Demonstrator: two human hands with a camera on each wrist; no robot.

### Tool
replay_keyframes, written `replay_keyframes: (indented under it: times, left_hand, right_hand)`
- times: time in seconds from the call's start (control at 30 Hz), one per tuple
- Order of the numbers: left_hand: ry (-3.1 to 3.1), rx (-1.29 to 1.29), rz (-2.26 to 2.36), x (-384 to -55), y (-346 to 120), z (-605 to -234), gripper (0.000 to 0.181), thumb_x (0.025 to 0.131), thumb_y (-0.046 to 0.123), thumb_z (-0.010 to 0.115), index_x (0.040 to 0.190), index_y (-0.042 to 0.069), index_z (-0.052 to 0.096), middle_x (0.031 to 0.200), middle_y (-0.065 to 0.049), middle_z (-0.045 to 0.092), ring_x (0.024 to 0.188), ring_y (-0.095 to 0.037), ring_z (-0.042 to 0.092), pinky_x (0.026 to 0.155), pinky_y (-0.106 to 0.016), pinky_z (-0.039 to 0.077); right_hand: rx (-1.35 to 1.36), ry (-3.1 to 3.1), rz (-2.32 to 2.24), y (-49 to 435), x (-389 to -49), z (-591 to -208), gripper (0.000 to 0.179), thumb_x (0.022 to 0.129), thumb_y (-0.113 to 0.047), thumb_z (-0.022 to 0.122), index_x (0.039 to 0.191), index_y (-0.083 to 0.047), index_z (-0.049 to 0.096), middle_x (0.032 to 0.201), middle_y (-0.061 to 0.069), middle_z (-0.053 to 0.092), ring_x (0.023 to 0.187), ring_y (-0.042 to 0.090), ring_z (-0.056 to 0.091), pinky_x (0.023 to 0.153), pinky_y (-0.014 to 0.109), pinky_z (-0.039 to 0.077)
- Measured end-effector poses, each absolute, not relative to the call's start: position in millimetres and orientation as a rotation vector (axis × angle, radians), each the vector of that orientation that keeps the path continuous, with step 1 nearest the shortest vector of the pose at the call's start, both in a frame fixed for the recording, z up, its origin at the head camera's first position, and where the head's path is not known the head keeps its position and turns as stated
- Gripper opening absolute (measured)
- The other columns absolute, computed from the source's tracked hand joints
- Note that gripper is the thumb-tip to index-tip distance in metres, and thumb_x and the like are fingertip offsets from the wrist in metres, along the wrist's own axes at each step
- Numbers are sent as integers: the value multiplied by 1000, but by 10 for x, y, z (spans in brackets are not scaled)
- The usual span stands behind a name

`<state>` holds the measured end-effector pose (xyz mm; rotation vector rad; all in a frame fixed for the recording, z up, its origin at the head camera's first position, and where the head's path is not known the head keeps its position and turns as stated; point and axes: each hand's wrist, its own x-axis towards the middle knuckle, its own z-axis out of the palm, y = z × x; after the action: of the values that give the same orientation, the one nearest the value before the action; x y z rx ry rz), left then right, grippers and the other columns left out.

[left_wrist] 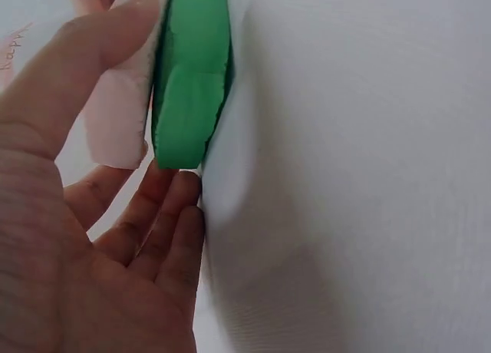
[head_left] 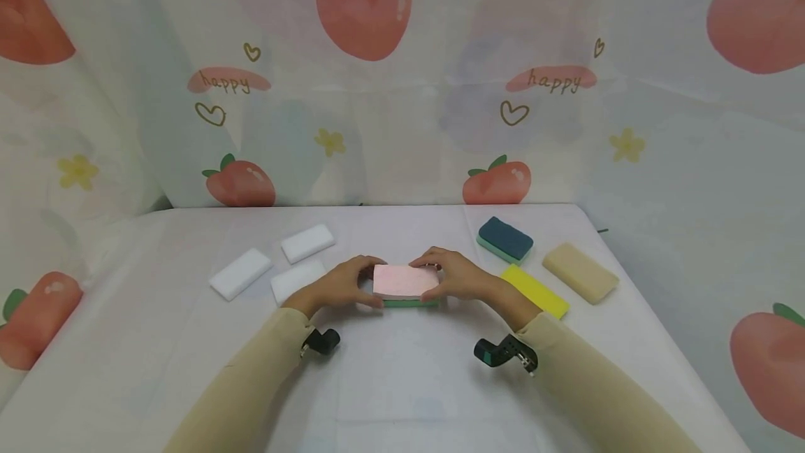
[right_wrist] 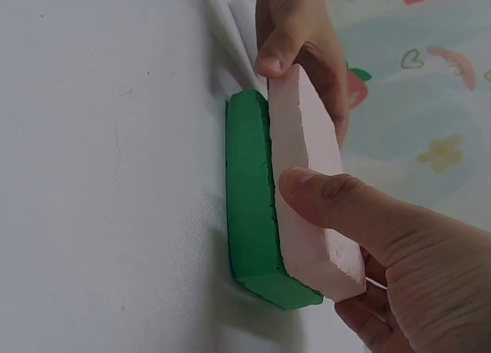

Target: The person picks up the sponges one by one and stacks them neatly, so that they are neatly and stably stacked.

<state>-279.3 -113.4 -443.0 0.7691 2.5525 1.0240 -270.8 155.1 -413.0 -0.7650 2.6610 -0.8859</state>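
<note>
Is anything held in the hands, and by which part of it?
The pink block, near its two ends: the left hand grips its left end, the right hand its right.

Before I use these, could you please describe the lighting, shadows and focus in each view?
Head view: dim, with soft shadows on the white table and no strong glare; left wrist view: a broad soft shadow beside the green block; right wrist view: the pink block reads clearly, while the printed backdrop looks softer.
</note>
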Motion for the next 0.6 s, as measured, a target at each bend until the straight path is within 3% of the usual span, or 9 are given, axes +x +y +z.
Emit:
replay_keyframes:
  times: [0.17, 0.4, 0.6]
  left_hand:
    - [2576, 800, 1082, -2788, -1136, -4368, 75, 76, 33, 84, 141, 12, 51, 132, -5, 53, 127, -23, 48, 112, -42, 35]
    - [2691, 839, 996, -2785, -1040, -4277, 66, 77, 36, 84, 135, 17, 60, 131, -4, 53, 125, -26, 51, 105, -48, 41]
    - [2716, 884, 949, -2795, -999, -4324, 61, 77, 34, 85, 131, 16, 64, 125, -4, 55, 116, -22, 52, 98, -41, 45]
  right_hand:
    - [-763, 2660, -866, 1559, -2730, -4133, 61, 76, -31, 86, 131, -15, 64, 122, 2, 60, 115, 23, 53, 103, 45, 45]
    - [-762, 2667, -838, 1566, -2750, -4135, 62, 75, -32, 86, 131, -16, 64, 121, 1, 60, 111, 21, 53, 100, 43, 46]
    - [-794, 2662, -854, 1572, -2749, -4144, 62, 75, -31, 86, 131, -15, 64, 119, 1, 61, 112, 21, 53, 101, 43, 46]
